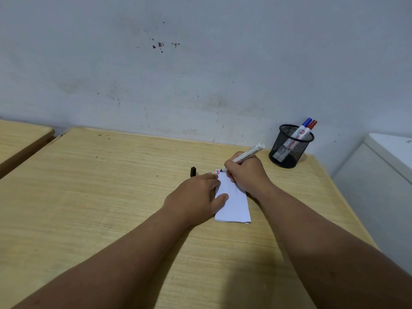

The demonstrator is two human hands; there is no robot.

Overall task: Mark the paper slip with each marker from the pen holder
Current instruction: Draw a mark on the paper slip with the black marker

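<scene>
**Head view: marking a paper slip**

The right hand (245, 172) is clamped on an uncapped marker (247, 153), its tip touching the far corner of the paper slip (234, 201), beside small red and blue marks (218, 172). The left hand (196, 195) lies flat, fingers spread, pinning the slip's left edge to the wooden surface (89, 186). A black cap (193, 171) stands just beyond the left hand. Beyond and right of the right hand, a mesh pen holder (289, 146) contains a blue-capped marker (304, 128) and a red-capped marker (310, 128).

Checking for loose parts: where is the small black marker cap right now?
In the head view the small black marker cap stands on the wooden desk, just beyond the left hand and left of the folded white paper slip.
</scene>
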